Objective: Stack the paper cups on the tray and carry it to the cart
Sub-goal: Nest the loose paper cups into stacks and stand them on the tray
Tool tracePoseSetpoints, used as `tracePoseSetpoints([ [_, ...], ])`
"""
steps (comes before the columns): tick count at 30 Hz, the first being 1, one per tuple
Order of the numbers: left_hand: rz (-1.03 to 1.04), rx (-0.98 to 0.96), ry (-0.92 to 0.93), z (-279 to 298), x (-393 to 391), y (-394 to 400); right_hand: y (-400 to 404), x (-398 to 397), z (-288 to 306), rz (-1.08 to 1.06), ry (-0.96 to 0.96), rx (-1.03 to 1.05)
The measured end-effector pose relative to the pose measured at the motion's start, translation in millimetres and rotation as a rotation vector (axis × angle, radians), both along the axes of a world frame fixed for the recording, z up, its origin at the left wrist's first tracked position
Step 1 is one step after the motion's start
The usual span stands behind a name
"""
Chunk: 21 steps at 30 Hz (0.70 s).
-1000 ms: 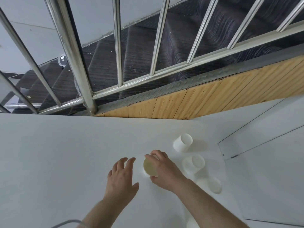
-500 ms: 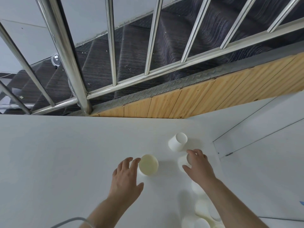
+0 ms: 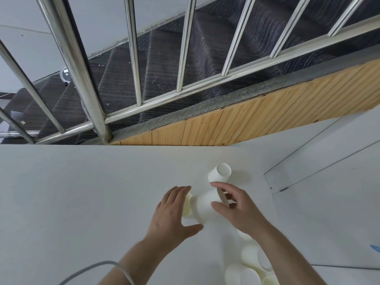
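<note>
Paper cups closest to the person, a cluster (image 3: 249,270) lying beside and partly under the right forearm, are the first hazard: if that arm sweeps back or outward it could knock them along the white surface (image 3: 82,202) and scatter them. They look thin-walled, plain white outside and creamy inside, and light enough to roll at a touch.

Just ahead, between the two hands, the right hand (image 3: 238,208) grips one cup (image 3: 206,206) on its side, thumb and fingers curled round its rim end, its base aimed at the cream mouth of another cup (image 3: 187,206). The left hand (image 3: 171,214) rests against that second cup with fingers nearly straight and thumb spread, steadying it without wrapping it; its far side is hidden behind the fingers, so how firmly it is braced is hard to judge. I expect the nesting to fail if the held cup meets the mouth at a slant: soft paper would crease at the rim, or the receiving cup would skid away from the flat palm. Squeezing too hard at the rim could also push the held cup out of round and make it jam.

Beyond the right fingertips, one more cup (image 3: 219,175) lies tipped on its side, open end away, free to roll if nudged.

No tray or cart is in view.
</note>
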State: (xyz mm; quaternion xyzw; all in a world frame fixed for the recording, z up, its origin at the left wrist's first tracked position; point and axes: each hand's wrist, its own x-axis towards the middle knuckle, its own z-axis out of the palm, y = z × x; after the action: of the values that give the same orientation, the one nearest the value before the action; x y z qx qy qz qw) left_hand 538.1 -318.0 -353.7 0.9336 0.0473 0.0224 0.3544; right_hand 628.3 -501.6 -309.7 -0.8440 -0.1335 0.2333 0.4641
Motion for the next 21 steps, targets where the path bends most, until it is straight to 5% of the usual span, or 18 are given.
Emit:
tracePoseSetpoints([
  [6, -0.021, -0.078, -0.040, 1, 3, -10, -4, -3, 0, -0.003, 0.011, 0.076],
  [14, -0.020, -0.081, -0.126, 10, 17, -16, 0, -20, -3, -0.086, -0.444, -0.145],
  [21, -0.093, -0.015, -0.072, 8, 26, -25, 8, -14, -18, -0.209, -0.215, -0.144],
])
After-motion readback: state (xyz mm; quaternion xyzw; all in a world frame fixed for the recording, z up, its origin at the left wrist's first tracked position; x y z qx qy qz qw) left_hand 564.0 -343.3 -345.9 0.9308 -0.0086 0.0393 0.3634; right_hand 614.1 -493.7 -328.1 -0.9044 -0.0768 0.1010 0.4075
